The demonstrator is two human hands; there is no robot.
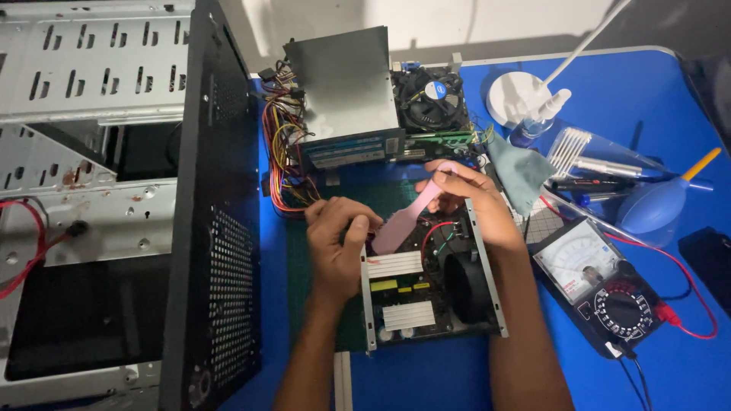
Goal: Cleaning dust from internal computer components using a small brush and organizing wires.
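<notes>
Over the opened power supply unit [426,285], which lies on a green mat on the blue surface [655,91], both hands work a pink flat strip [407,217]. Left hand [335,243] sits at the unit's upper left corner, fingers [354,228] clenched around the strip's lower end. Right hand [476,202] hovers above the unit's far edge, fingers pinching the strip's upper end. Just beyond the unit stands a grey metal box [343,84] with a bundle of coloured wires [282,152] at its left and a cooling fan [430,99] at its right. Right of the unit rests an analogue multimeter [601,285], with a blue air blower [651,202] farther out. Left of the unit stands a black computer case [217,228]
</notes>
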